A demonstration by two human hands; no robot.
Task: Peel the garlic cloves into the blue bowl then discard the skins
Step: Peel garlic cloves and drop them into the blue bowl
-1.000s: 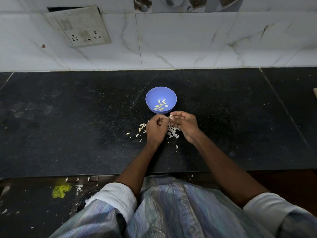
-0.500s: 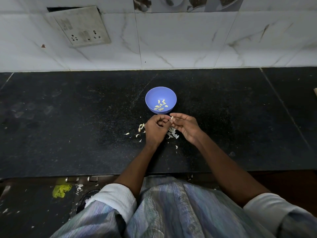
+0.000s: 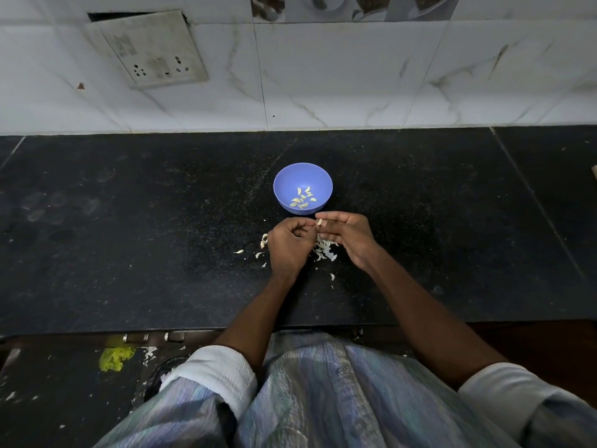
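Black counter (image 3: 129,253) runs wall to wall; keep all the work over it, near its front half, so scraps land where you can sweep them. Blue bowl (image 3: 302,188) sits mid-counter, just beyond your hands, with a small heap of peeled cloves (image 3: 303,198) in its bottom. Don't shift it; it's close enough for a short drop.

Left hand (image 3: 287,247) is curled, fingertips drawn toward the right hand; whether it's actually gripping skin or only closing in, can't tell, too small. Right hand (image 3: 347,236) has thumb and forefinger pinching a pale garlic clove (image 3: 319,222) at the tips, other fingers loosely bent under. The clove is held just short of the bowl's near rim, above the counter.

Skins pile (image 3: 324,250) lies under and between the hands, with loose flakes (image 3: 263,242) left of the left hand.

Judgement: mid-peel. Keep the right pinch firm on one end, pull skin away with the left nails toward the pile, not toward the bowl, so no flakes fall in with the cloves. Check it's bare before dropping. The skins look light and likely to scatter, so go gentle.
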